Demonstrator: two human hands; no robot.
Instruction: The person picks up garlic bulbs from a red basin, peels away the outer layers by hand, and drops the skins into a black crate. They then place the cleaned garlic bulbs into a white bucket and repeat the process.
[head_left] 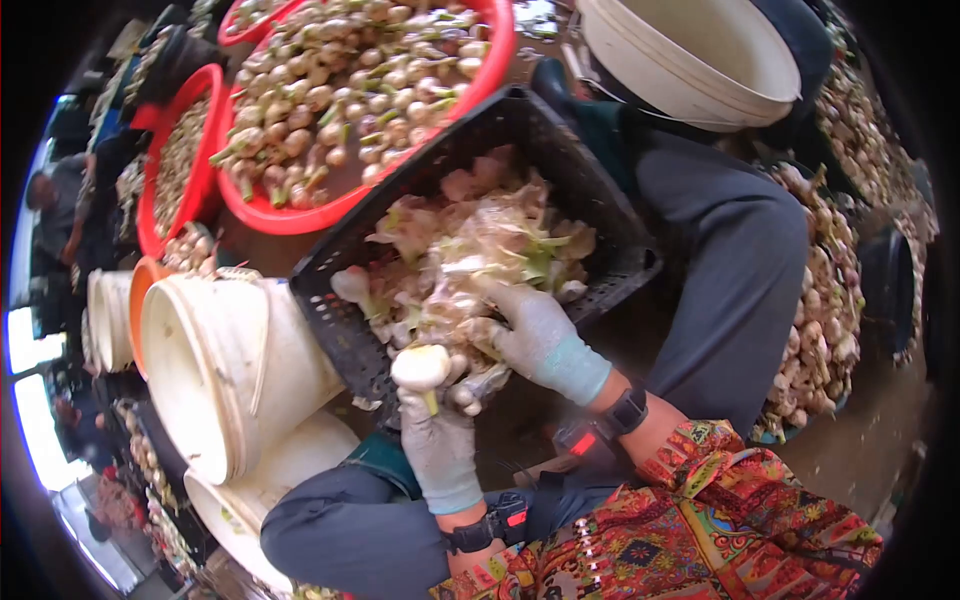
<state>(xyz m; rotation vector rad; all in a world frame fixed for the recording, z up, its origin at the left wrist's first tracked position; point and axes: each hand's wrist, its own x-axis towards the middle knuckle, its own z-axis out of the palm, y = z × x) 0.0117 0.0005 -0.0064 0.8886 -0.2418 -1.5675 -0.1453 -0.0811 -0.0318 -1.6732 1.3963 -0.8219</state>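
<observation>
My left hand (440, 452), in a pale work glove, is closed around the green stem of a white garlic bulb (421, 368), which stands at the near edge of a black plastic crate (340, 240). Over the crate, my gloved right hand (545, 338) reaches in with thumb and forefinger spread apart, touching the loose garlic skins (470, 245). These papery skins heap up in the crate, with another garlic bulb (352, 287) at the left. Several small bulbs lie between my hands, partly hidden by them.
A red tub (503, 40) full of garlic stands beyond the crate, and a smaller red tub (150, 205) sits further left. White buckets (215, 370) lie at my left. A cream bucket (690, 60) is at the far right. Piled garlic (825, 310) lies beyond my right knee.
</observation>
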